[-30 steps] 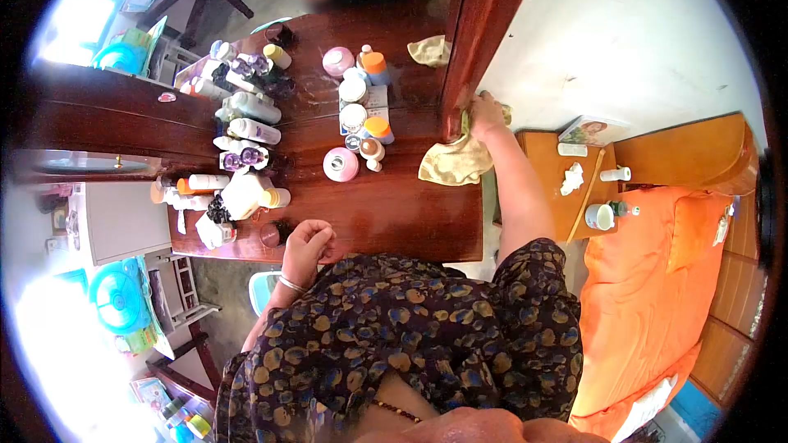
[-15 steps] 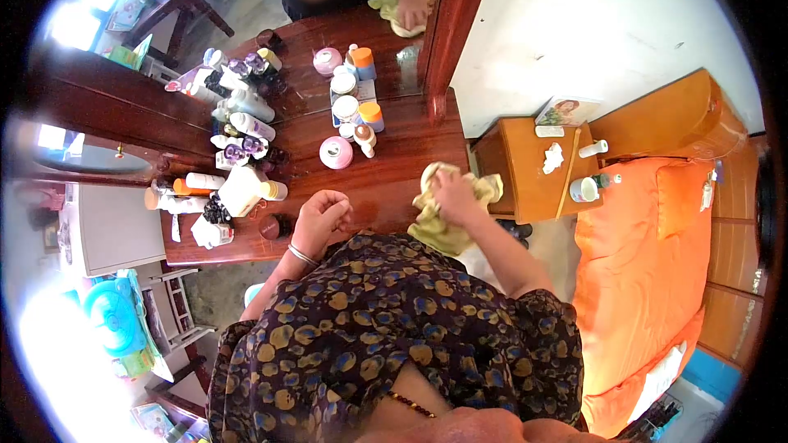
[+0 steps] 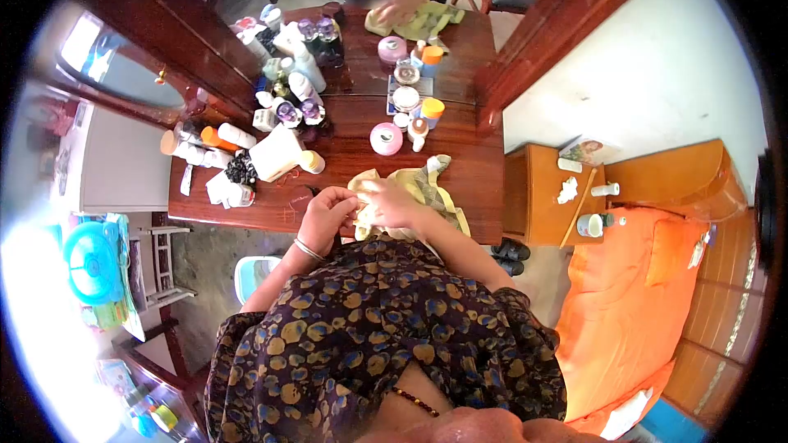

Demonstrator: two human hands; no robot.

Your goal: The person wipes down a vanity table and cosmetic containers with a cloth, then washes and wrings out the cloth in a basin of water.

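Note:
My right hand (image 3: 388, 203) presses down on a yellow-green cloth (image 3: 425, 190) with a checked part, its fingers gripping the cloth's left side near the table's front edge. The cloth lies bunched on the dark red wooden dressing table (image 3: 345, 166). My left hand (image 3: 327, 216), with a bracelet at the wrist, is closed right beside it; the curled fingertips meet the cloth's left edge, and whatever they hold is hidden. Behind the cloth stand a round pink container (image 3: 386, 139) and a small bottle with a brown top (image 3: 418, 131).
Several bottles and jars crowd the table's left side, among them purple-capped bottles (image 3: 300, 111) and a cream box (image 3: 277, 153). A mirror at the back reflects the table. To the right are an orange-brown bedside cabinet (image 3: 538, 189) and an orange bed (image 3: 628, 279).
My right hand has carried the cloth left from the table's right end, up to my left hand. The view has shifted, and the table appears further right.

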